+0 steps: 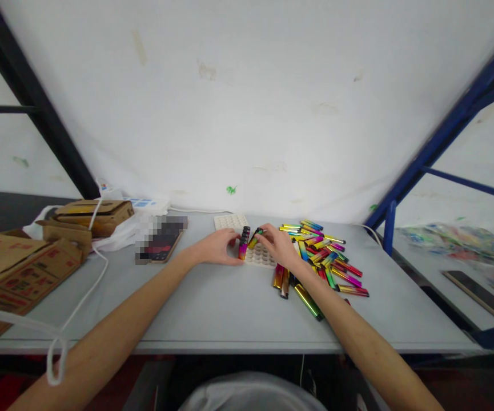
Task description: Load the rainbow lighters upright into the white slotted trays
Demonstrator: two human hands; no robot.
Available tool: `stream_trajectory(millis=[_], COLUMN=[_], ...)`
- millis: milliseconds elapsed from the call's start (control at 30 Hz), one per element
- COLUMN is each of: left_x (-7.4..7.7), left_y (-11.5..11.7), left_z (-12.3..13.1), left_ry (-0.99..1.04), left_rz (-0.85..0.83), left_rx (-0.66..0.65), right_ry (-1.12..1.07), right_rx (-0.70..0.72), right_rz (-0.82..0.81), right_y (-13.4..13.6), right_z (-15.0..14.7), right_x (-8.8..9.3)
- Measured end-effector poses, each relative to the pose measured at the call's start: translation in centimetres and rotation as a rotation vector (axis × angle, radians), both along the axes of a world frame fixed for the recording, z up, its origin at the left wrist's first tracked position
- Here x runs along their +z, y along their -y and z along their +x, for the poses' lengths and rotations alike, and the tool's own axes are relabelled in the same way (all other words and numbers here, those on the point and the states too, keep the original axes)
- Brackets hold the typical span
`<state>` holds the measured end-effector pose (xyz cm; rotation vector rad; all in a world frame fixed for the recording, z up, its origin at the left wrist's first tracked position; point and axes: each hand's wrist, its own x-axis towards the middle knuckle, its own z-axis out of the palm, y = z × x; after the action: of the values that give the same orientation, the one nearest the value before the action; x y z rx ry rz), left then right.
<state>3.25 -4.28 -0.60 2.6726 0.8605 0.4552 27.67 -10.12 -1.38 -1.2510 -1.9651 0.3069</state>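
Observation:
My left hand (217,246) rests on the grey table (212,302), its fingers curled against the left edge of a white tray with round holes (261,257). A couple of colourful sticks (244,242) stand upright in that tray. My right hand (277,244) pinches a green-yellow stick (255,237) and holds it tilted over the tray. A heap of several shiny multicoloured sticks (324,257) lies just right of my right hand.
A second white holed tray (230,221) lies behind. A dark flat object (161,240) sits to the left. Cardboard boxes (19,268) (95,214), a white power strip (146,203) and a white cable (79,297) fill the left. A blue metal frame (422,165) stands right.

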Motion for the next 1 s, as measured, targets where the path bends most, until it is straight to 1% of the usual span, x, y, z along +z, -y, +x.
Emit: stream_trajectory(millis=[133, 200, 367, 467, 533, 700, 867, 933, 1000], left_x=[-0.1, -0.1, -0.1, -0.2, -0.2, -0.1, -0.1, -0.1, -0.2], left_y=[0.0, 0.0, -0.1, -0.2, -0.2, -0.1, -0.1, -0.1, -0.2], left_z=[0.0, 0.0, 0.0, 0.1, 0.1, 0.1, 0.1, 0.1, 0.1], left_ry=[-0.011, -0.013, 0.012, 0.002, -0.014, -0.009, 0.002, -0.003, -0.010], left_rz=[0.018, 0.018, -0.013, -0.003, 0.008, -0.007, -0.009, -0.007, -0.009], left_rx=[0.018, 0.020, 0.004, 0.005, 0.011, 0.007, 0.008, 0.010, 0.015], right_ry=[0.117, 0.128, 0.041, -0.042, -0.052, 0.047, 0.193, 0.209, 0.213], right_rx=[0.045, 0.058, 0.003, -0.036, -0.043, -0.002, -0.010, -0.008, -0.017], right_rz=[-0.019, -0.014, 0.002, -0.005, -0.025, -0.061, -0.031, -0.011, -0.028], right_y=[0.0, 0.0, -0.2, -0.3, -0.5, -0.7, -1.0, -1.1, -1.1], right_z=[-0.4, -0.6, -0.2, 0.0, 0.0, -0.1, 0.2, 0.4, 0.4], right_x=[0.3, 0.3, 0.2, 0.0, -0.1, -0.3, 0.0, 0.1, 0.1])
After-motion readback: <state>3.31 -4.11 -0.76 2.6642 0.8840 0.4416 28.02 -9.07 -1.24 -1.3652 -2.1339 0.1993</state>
